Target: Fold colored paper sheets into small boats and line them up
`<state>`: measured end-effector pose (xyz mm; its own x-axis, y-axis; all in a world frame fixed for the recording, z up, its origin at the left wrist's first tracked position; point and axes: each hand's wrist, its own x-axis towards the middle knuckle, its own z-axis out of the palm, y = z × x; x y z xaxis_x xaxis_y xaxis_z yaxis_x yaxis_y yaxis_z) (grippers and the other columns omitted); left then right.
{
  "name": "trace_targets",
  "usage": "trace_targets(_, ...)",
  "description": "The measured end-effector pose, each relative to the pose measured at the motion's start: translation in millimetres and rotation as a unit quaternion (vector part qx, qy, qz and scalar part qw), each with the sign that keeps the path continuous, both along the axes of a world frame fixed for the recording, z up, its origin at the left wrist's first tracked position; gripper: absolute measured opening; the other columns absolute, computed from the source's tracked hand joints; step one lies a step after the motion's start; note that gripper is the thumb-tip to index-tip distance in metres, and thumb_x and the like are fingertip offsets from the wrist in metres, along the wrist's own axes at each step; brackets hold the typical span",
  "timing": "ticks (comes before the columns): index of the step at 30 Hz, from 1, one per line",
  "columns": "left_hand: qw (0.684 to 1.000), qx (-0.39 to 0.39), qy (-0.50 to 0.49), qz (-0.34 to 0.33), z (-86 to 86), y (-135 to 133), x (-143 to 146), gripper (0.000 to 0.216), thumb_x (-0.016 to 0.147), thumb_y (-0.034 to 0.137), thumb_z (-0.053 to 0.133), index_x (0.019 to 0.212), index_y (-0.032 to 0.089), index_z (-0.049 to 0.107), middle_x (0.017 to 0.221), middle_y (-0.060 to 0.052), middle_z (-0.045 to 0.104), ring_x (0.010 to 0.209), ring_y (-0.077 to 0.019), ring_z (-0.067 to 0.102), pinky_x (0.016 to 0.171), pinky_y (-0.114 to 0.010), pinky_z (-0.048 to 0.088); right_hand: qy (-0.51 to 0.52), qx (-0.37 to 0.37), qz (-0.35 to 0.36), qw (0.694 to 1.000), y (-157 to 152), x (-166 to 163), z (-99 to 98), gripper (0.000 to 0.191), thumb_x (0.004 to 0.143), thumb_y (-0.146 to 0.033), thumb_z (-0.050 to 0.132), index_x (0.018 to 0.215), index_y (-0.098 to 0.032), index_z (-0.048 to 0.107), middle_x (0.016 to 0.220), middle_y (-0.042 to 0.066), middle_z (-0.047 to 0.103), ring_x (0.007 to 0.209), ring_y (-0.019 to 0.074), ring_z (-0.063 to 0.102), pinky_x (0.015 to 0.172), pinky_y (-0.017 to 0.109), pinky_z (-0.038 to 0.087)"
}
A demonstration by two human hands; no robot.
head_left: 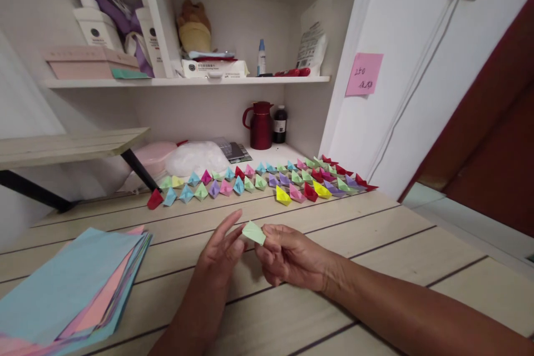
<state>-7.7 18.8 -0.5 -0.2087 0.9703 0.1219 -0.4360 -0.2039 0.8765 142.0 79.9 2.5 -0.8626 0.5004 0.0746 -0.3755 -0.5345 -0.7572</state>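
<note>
A small folded light-green paper piece (253, 232) is held just above the wooden table (375, 233). My right hand (287, 258) pinches its right side between thumb and fingers. My left hand (221, 253) touches its left edge with thumb and fingertips, the index finger stretched out. Behind the hands, several small folded paper boats (267, 182) in many colours stand in rows across the table. A stack of coloured paper sheets (70, 286), light blue on top, lies at the near left.
A dark red jug (259, 125) and a dark bottle (280, 124) stand at the back. White plastic bags (196, 158) lie beside them. A raised wooden board (67, 147) juts in at left. A shelf (187, 81) holds boxes and bottles. A pink note (364, 73) sticks to the wall.
</note>
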Motion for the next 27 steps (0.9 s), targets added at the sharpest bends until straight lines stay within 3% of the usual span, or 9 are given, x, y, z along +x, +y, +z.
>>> trace_targets(4,0.998,0.039,0.048,0.022,-0.5,0,1,0.032,0.059,0.033,0.082,0.088,0.021,0.076,0.122,-0.011,0.065,0.115,-0.0298,0.057,0.094,-0.039,0.046,-0.016,-0.005,0.03,0.999,-1,2,1.2,0.041,0.083,-0.046,0.065,0.065,-0.017,0.042,0.061,-0.002,0.058,0.041,0.0066,0.049,0.047,0.024,0.052)
trace_targets(7,0.996,0.017,0.078,0.043,6.5,-3,0,0.018,0.061,0.031,0.081,0.074,0.019,0.076,0.104,-0.011,0.072,0.105,-0.0274,0.062,0.092,-0.037,0.047,-0.027,-0.006,0.049,0.998,-3,2,1.2,0.039,0.085,-0.046,0.062,0.068,-0.016,0.045,0.061,-0.001,0.06,0.037,0.0062,0.048,0.047,0.024,0.051)
trace_targets(11,0.992,-0.007,0.104,0.071,15.8,-9,1,0.01,0.062,0.027,0.079,0.067,0.019,0.074,0.086,-0.006,0.074,0.087,-0.0214,0.065,0.085,-0.032,0.049,-0.059,0.005,0.039,0.997,-4,-1,-3.3,0.042,0.086,-0.048,0.059,0.064,-0.016,0.043,0.06,0.001,0.061,0.037,0.008,0.051,0.047,0.026,0.051)
trace_targets(15,0.985,-0.049,0.144,0.079,17.3,-10,0,0.013,0.061,0.028,0.078,0.067,0.018,0.073,0.075,-0.004,0.072,0.074,-0.0186,0.064,0.072,-0.028,0.049,-0.142,0.056,-0.036,0.988,-3,-2,-6.9,0.048,0.089,-0.054,0.05,0.06,-0.016,0.043,0.062,0.002,0.062,0.041,0.0105,0.055,0.048,0.027,0.049)
trace_targets(17,0.978,-0.091,0.166,0.088,15.9,-8,-3,0.016,0.059,0.029,0.079,0.068,0.017,0.073,0.07,-0.003,0.072,0.068,-0.0172,0.063,0.066,-0.027,0.047,-0.194,0.16,-0.12,0.96,-3,2,-3.7,0.049,0.091,-0.056,0.044,0.065,-0.015,0.05,0.062,0.002,0.061,0.044,0.0108,0.055,0.049,0.026,0.047)
trace_targets(20,0.968,-0.135,0.188,0.101,12.9,-5,-7,0.019,0.057,0.031,0.079,0.068,0.017,0.074,0.061,-0.002,0.069,0.06,-0.0154,0.06,0.062,-0.025,0.046,-0.235,0.36,-0.257,0.865,-3,10,6.8,0.039,0.094,-0.051,0.044,0.084,-0.016,0.059,0.067,0.001,0.061,0.062,0.0131,0.058,0.06,0.025,0.046)
trace_targets(23,0.963,-0.143,0.199,0.108,9.8,-4,-10,0.02,0.057,0.032,0.079,0.068,0.016,0.074,0.058,-0.001,0.067,0.057,-0.0143,0.059,0.06,-0.024,0.045,-0.24,0.425,-0.306,0.817,-3,13,14.6,0.028,0.094,-0.043,0.048,0.103,-0.019,0.059,0.092,0.005,0.063,0.085,0.0162,0.059,0.073,0.028,0.047)
trace_targets(25,0.962,-0.142,0.206,0.109,7.9,-4,-10,0.021,0.058,0.033,0.078,0.068,0.016,0.074,0.057,-0.001,0.066,0.057,-0.0138,0.058,0.059,-0.024,0.044,-0.254,0.432,-0.299,0.812,-3,12,14.5,0.027,0.087,-0.037,0.06,0.108,-0.02,0.058,0.103,0.005,0.063,0.09,0.0168,0.058,0.075,0.029,0.046)
trace_targets(27,0.962,-0.141,0.212,0.103,6.2,-4,-9,0.022,0.058,0.034,0.079,0.069,0.015,0.074,0.056,-0.001,0.066,0.056,-0.0136,0.057,0.058,-0.024,0.043,-0.274,0.423,-0.281,0.817,-5,9,10.9,0.025,0.08,-0.033,0.068,0.099,-0.018,0.061,0.093,0.003,0.065,0.081,0.0153,0.058,0.07,0.027,0.045)
